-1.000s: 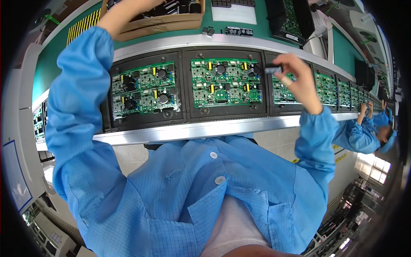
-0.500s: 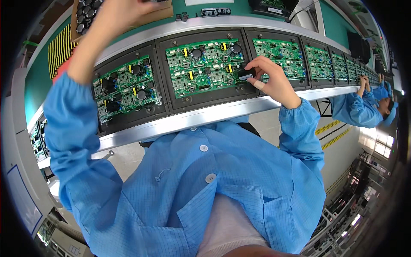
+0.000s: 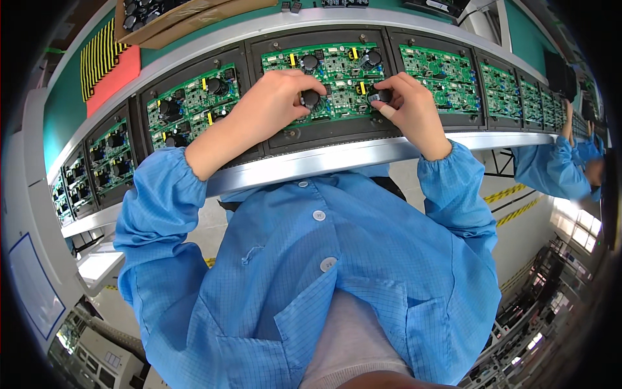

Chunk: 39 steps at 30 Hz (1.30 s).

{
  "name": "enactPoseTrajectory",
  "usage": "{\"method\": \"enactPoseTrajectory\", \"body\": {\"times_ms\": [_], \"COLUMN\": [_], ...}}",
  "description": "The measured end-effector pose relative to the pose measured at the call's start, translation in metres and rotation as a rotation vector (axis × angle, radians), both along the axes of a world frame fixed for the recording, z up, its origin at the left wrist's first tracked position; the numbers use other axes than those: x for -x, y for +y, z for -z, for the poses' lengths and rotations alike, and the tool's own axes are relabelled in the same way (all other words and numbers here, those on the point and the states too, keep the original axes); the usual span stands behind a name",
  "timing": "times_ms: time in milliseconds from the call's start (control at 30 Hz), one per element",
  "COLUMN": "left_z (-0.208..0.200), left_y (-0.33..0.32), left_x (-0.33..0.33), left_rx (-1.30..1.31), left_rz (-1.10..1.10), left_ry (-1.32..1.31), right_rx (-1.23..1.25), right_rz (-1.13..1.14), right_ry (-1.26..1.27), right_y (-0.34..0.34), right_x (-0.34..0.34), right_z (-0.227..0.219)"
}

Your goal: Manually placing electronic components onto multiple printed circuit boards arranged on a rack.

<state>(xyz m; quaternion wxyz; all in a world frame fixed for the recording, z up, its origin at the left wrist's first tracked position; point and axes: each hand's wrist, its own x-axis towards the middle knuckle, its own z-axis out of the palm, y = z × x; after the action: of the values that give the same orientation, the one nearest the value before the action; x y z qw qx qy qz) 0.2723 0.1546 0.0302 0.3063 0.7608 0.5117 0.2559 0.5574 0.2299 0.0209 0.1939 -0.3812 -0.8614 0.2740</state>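
Nearest lay the metal conveyor rail [image 3: 337, 159]. Past it, the left hand [image 3: 275, 104] pinched a black cylindrical capacitor [image 3: 311, 98] onto the green circuit board [image 3: 337, 68] (centre tray, twelve o'clock). At two o'clock of it, the right hand [image 3: 408, 107] gripped a second capacitor [image 3: 377, 96]. Farther, a cardboard box [image 3: 175, 19] sat at eleven o'clock.

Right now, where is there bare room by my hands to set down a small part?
The metal rail between the left hand and right hand is bare. The green circuit board under both is crowded with components, like its neighbours.
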Motion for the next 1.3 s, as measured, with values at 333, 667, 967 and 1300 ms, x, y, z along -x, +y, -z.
{"method": "enactPoseTrajectory", "body": {"times_ms": [333,667,967,1300], "left_z": [0.013,0.006,0.001,0.006], "left_y": [0.001,-0.001,-0.012,-0.005], "left_x": [-0.010,-0.016,-0.016,-0.013], "left_rx": [-0.062,-0.227,-0.220,-0.102], "left_rz": [-0.017,0.058,0.029,0.003], "left_ry": [0.061,0.225,0.376,0.220], "right_rx": [-0.061,-0.637,-0.553,-0.700], "right_rz": [0.128,0.431,0.203,0.267], "right_ry": [-0.032,-0.441,-0.441,-0.376], "right_y": [-0.012,0.205,0.307,0.337], "right_x": [0.009,-0.074,0.014,-0.001], "right_z": [-0.001,-0.052,-0.048,-0.021]}}
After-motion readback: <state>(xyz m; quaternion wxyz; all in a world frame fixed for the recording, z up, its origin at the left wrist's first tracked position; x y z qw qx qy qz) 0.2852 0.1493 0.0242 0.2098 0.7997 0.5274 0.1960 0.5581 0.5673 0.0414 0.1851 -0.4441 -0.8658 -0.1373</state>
